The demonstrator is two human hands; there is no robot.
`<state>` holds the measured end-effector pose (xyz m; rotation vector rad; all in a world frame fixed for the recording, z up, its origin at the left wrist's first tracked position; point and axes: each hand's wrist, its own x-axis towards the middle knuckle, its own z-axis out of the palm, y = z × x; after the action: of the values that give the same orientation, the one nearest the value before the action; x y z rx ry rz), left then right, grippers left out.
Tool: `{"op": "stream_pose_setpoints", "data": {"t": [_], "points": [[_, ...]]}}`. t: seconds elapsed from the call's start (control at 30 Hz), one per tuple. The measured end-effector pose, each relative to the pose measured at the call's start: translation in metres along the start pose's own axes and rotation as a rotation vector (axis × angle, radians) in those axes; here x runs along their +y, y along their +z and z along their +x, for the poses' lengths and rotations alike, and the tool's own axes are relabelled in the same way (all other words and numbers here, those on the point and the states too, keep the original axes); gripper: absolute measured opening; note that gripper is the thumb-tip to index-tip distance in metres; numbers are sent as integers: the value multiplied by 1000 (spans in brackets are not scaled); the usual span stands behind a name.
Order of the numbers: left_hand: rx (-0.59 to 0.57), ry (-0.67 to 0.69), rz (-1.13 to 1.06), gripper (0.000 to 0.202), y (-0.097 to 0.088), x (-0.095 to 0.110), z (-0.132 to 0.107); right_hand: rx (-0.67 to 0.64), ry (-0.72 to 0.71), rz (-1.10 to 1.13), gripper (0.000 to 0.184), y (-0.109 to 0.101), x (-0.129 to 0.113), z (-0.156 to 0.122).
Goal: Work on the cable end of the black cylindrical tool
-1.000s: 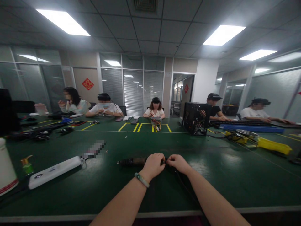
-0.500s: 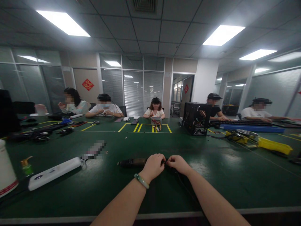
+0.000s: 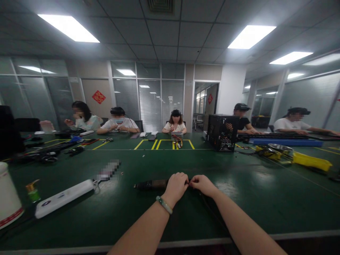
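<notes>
A dark electric screwdriver [image 3: 152, 184] lies on the green table, its tip pointing left. Over its rear end is my left hand [image 3: 177, 186], fingers closed around it, with a jade-coloured bangle on the wrist. My right hand [image 3: 203, 185] pinches close beside the left fingertips, at the tool's tail. From under the right hand a black cable [image 3: 209, 205] runs toward the table's near edge. The fingers hide the exact join between cable and tool.
A white power strip [image 3: 65, 198], a green bottle [image 3: 33, 194] and a white container [image 3: 7, 194] stand left. Ahead is a black computer case [image 3: 222, 132]. Yellow trays [image 3: 312, 162] lie right. Several people sit along the far side of the green table [image 3: 127, 219].
My left hand has shifted slightly right, closer to my right hand. The right hand stays pinched in nearly the same place. The view has turned a little.
</notes>
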<state>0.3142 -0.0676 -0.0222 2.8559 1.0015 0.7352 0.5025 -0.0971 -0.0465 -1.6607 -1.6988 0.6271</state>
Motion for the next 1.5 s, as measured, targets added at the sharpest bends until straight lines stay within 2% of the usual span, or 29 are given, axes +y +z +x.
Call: {"op": "stream_pose_setpoints", "data": {"t": [0.4,0.63,0.8,0.97,1.1,1.2,1.27,1.37,1.5], "points": [[-51,1,-50,9,-9,-1,-4,-13,0,17,17,-1,-2,-1],[-34,-20,-52,7,-5,-1,-1,2,-18,-8,17,1,1,0],[-48,-22,7,4,-1,-2,1,24,4,-25,24,6,4,2],[-45,-24,-29,3,0,-5,2,37,14,-121,23,8,-3,1],[-24,13,-75,4,-2,-7,-1,153,-91,-309,18,5,-14,-3],[-34,37,-88,9,-5,-6,-4,211,-222,-339,16,4,-18,-5],[-29,35,-92,14,-7,-5,-5,164,-237,-293,13,5,-18,-5],[-13,34,-97,21,-9,-2,-7,73,-176,-222,8,7,-15,-3],[6,52,-63,23,-13,0,-9,70,-199,-208,10,7,-14,-3]]}}
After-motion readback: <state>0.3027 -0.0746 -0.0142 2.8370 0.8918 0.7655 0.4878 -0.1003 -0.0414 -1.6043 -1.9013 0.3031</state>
